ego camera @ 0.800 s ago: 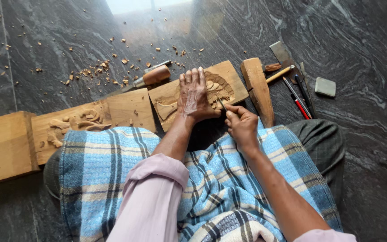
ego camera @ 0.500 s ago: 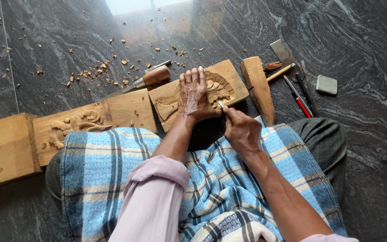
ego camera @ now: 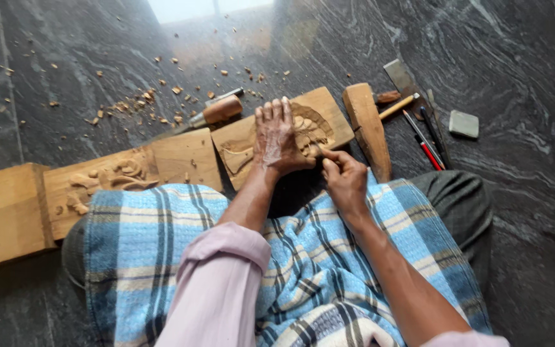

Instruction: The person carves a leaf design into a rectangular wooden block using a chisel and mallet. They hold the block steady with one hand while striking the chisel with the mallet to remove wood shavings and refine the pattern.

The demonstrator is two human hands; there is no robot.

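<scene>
At centre frame, the left hand [ego camera: 279,137] lies flat, fingers spread, on the carved wooden block [ego camera: 281,132]; the right hand [ego camera: 344,178] pinches a small tool, barely visible, at the block's lower right edge.

A woodcarver's floor workshop — the person sits on a dark polished stone floor [ego camera: 509,38] rather than at a bench. Under the left hand [ego camera: 279,138] lies a half-carved wooden panel [ego camera: 316,115]; left of it sit another carved panel [ego camera: 123,177] and a plain wood block [ego camera: 4,215]. Wood chips [ego camera: 142,103] are scattered beyond the hand beside a wooden-handled chisel [ego camera: 216,110]. To the right of the right hand [ego camera: 345,180] lie a wooden mallet [ego camera: 367,128], slim carving tools [ego camera: 422,138] and a sharpening stone [ego camera: 464,123] — a craftsman's kit.
</scene>
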